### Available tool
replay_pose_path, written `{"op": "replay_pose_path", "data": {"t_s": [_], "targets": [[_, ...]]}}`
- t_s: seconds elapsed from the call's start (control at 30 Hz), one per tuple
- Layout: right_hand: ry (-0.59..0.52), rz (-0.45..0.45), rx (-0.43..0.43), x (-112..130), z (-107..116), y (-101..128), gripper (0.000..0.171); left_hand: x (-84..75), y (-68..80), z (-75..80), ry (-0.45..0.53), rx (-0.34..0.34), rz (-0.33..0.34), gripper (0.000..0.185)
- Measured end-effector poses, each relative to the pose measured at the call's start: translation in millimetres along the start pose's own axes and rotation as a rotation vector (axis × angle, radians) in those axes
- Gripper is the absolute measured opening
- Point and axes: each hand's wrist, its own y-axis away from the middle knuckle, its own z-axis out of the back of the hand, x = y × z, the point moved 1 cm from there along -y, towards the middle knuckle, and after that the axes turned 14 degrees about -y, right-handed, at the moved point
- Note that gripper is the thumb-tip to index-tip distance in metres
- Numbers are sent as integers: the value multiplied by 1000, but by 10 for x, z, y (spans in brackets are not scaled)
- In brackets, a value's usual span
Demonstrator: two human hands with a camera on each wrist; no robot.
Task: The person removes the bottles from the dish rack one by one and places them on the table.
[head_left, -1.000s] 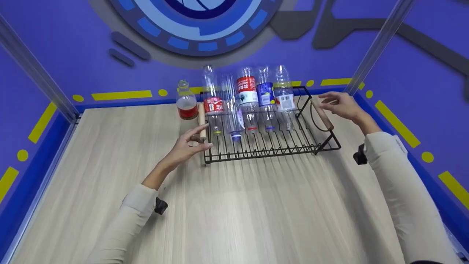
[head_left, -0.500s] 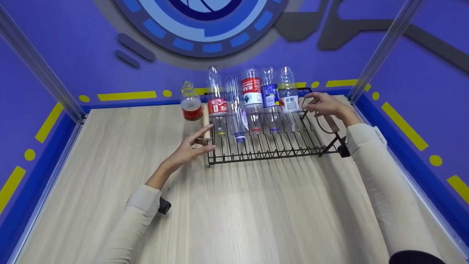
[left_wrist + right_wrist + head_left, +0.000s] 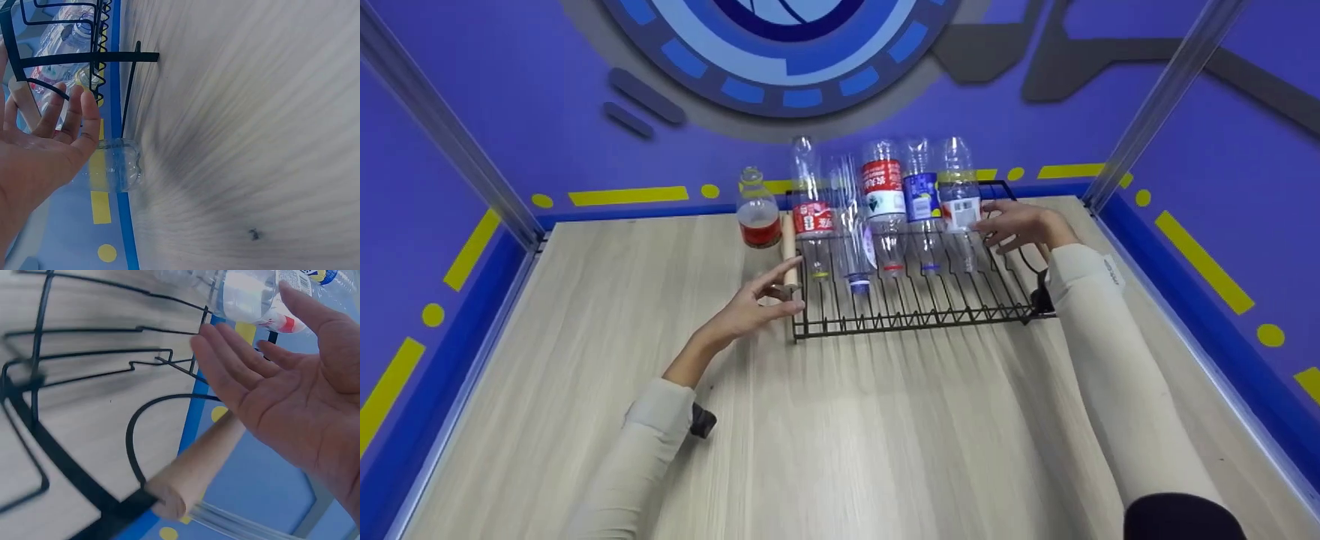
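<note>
A black wire rack (image 3: 915,326) holds several clear plastic bottles leaning in a row with their necks down, among them one with a red-and-white label (image 3: 883,187) and one with a blue cap (image 3: 859,283). My right hand (image 3: 1024,225) is beside the rightmost bottle (image 3: 962,214), which has a white label. Its fingers are fairly straight in the right wrist view; whether they touch the bottle is unclear. My left hand (image 3: 746,311) is at the rack's left wooden handle (image 3: 790,244), thumb and fingers spread, gripping nothing visibly.
Left of the rack stands an upright bottle (image 3: 760,221) with a red label. A right wooden handle (image 3: 197,467) sits on the rack's end. Blue panels (image 3: 472,97) enclose the wooden table (image 3: 840,435) at the back and sides.
My right hand has moved left from above the right handle to the rightmost bottle. The left hand stays by its handle. The whole view has shifted slightly.
</note>
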Motion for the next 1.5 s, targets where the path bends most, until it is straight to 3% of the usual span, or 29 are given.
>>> {"op": "replay_pose_path", "data": {"t_s": [0.17,0.53,1.0,1.23,1.5], "targets": [[-90,-70,42,14,3,-2,91,-39,-23,3,-18,-6,-20,72],[-151,-57,67,48,-22,-18,97,-54,5,24,-6,-10,-10,72],[-78,32,34,9,62,50,74,-22,7,38,-12,-7,-19,72],[-83,87,-91,-55,120,218,74,-30,7,6,-23,-5,-16,71],[-214,215,-252,-127,203,347,81,-8,-15,6,-18,-21,-24,71]]}}
